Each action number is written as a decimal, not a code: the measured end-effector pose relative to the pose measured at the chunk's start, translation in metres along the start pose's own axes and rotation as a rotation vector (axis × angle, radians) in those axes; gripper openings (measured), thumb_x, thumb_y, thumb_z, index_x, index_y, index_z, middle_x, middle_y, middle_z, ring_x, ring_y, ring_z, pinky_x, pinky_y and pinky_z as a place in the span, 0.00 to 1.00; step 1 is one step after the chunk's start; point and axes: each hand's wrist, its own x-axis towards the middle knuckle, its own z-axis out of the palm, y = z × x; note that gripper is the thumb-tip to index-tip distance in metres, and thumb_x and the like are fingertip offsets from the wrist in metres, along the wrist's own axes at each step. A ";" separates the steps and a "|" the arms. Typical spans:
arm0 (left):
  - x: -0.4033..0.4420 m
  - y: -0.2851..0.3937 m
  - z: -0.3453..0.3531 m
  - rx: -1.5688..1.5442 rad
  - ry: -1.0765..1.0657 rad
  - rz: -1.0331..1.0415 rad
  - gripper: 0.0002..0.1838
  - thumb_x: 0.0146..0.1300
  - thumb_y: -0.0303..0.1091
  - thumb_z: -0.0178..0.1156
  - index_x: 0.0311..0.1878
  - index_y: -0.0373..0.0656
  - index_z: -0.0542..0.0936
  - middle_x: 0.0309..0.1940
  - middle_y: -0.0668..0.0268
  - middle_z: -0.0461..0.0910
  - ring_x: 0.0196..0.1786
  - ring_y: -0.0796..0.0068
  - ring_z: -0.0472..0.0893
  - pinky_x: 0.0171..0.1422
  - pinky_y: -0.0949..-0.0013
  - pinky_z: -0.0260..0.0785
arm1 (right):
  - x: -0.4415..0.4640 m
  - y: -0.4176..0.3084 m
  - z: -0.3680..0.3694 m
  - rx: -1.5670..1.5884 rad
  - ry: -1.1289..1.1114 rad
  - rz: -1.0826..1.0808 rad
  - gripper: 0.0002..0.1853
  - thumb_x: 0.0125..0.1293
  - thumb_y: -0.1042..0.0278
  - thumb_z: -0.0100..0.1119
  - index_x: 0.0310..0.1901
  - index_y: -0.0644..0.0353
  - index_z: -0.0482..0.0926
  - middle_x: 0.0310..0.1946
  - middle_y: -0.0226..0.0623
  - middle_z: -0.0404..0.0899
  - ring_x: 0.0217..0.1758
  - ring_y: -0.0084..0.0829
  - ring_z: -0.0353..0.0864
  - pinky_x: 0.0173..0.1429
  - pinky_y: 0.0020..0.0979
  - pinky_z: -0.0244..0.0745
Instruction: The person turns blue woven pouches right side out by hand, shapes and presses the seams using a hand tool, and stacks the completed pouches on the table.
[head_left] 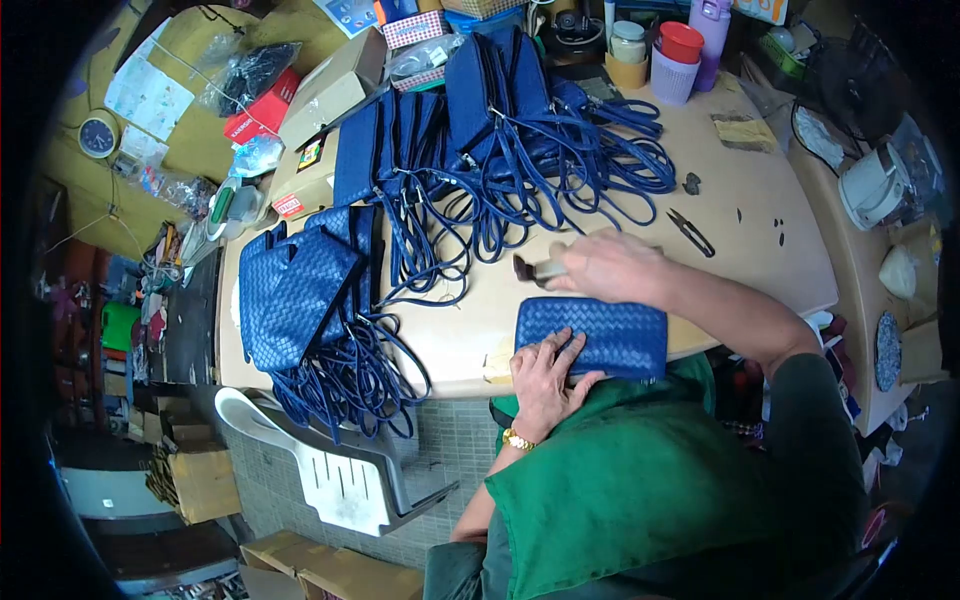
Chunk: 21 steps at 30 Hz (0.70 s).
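Note:
A blue woven-pattern wallet [625, 335] lies flat at the front edge of the table. My left hand [548, 375] rests on its left end, fingers spread and pressed down flat, with a gold watch at the wrist. Just above the wallet's far edge, my right hand [610, 265] is closed around a short tool with a dark head [523, 268], much like a small hammer. Motion blurs this hand and the tool, so its exact kind is unclear. Thread snips [691, 233] lie on the table beyond my right forearm.
Blue pouches [495, 85] with tangled straps [510, 190] pile up at the back. More woven blue pieces [300, 290] hang over the left edge. A purple cup [676, 75] and jars stand behind. A white plastic chair [340, 480] is at the lower left.

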 end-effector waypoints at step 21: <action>0.009 0.005 0.000 0.091 -0.051 -0.086 0.29 0.50 0.52 0.71 0.54 0.49 0.81 0.53 0.64 0.77 0.53 0.61 0.72 0.61 0.55 0.54 | -0.137 0.058 0.041 0.368 0.270 0.636 0.25 0.70 0.46 0.50 0.52 0.63 0.74 0.45 0.57 0.79 0.52 0.55 0.78 0.56 0.49 0.71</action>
